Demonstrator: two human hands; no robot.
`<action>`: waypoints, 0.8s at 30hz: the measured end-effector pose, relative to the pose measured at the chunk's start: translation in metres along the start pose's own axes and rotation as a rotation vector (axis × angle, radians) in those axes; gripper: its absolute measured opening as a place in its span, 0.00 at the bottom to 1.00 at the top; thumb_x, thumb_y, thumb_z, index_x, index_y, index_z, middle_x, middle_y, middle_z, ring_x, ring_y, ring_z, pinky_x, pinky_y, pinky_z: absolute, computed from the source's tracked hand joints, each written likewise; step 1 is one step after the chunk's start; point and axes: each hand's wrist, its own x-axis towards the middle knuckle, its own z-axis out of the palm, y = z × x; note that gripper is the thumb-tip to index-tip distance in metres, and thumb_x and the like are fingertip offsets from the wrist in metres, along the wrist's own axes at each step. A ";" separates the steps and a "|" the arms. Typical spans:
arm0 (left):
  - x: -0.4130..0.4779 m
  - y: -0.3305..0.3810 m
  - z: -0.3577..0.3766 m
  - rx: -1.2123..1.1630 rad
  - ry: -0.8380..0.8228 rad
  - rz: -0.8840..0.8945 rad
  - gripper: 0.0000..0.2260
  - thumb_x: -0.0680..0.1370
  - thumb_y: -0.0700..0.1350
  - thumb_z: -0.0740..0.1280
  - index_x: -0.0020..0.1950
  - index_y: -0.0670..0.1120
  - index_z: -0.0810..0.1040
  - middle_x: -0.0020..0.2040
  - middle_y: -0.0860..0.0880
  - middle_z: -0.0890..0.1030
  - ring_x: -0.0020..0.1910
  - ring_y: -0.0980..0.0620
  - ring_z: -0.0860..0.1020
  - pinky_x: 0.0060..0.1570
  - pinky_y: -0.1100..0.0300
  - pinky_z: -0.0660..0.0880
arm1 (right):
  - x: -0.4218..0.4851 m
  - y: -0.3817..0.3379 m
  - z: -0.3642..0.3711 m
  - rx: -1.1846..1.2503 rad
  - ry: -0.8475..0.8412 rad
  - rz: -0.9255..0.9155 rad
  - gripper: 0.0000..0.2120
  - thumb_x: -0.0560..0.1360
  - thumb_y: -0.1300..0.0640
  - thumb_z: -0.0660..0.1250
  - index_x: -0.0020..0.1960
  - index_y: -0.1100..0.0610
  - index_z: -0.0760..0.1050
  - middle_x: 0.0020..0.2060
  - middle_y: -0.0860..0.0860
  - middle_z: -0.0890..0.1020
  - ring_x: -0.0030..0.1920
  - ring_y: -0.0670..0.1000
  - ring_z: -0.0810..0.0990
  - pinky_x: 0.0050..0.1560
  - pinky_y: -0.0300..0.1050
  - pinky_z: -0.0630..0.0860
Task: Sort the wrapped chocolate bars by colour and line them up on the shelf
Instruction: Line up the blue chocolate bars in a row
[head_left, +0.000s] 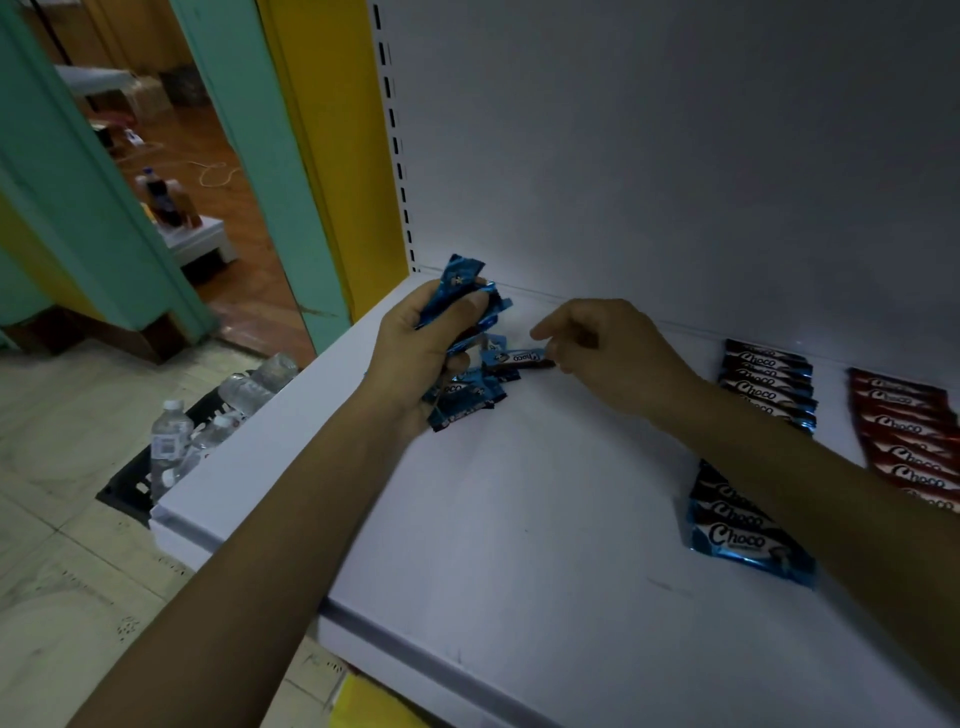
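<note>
My left hand (415, 353) grips a bunch of blue wrapped chocolate bars (457, 291) at the back left of the white shelf (519, 519); some hang down below the palm. My right hand (597, 348) pinches the end of one blue bar (514, 358) that sticks out of the bunch. To the right, a row of blue bars (769, 384) runs from the back wall toward the front, partly hidden under my right forearm, with its front end (743, 535) showing again. A row of red bars (909, 441) lies further right.
The shelf's white back wall (675, 156) rises right behind my hands. Left of the shelf, on the tiled floor, a black crate (135, 483) holds several water bottles (171, 436). A doorway with green and yellow frames opens at the far left.
</note>
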 end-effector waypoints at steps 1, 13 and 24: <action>0.001 0.000 -0.002 -0.024 0.003 -0.015 0.05 0.77 0.41 0.67 0.51 0.48 0.79 0.38 0.52 0.82 0.34 0.56 0.75 0.25 0.68 0.67 | 0.003 0.002 0.004 -0.102 0.000 -0.022 0.10 0.78 0.60 0.64 0.58 0.54 0.77 0.52 0.53 0.79 0.47 0.48 0.76 0.44 0.29 0.70; -0.003 0.000 -0.005 -0.085 -0.087 -0.125 0.07 0.78 0.41 0.66 0.54 0.46 0.79 0.49 0.43 0.80 0.33 0.56 0.73 0.22 0.70 0.66 | 0.003 -0.010 -0.002 0.036 -0.065 0.067 0.03 0.72 0.61 0.71 0.42 0.57 0.76 0.36 0.48 0.79 0.34 0.45 0.78 0.35 0.36 0.73; -0.021 0.005 0.013 0.133 -0.158 0.036 0.07 0.75 0.40 0.67 0.51 0.49 0.79 0.43 0.52 0.85 0.43 0.52 0.83 0.40 0.58 0.79 | -0.086 -0.023 -0.061 0.620 -0.055 0.293 0.10 0.69 0.65 0.70 0.46 0.52 0.82 0.38 0.48 0.85 0.37 0.43 0.81 0.39 0.32 0.76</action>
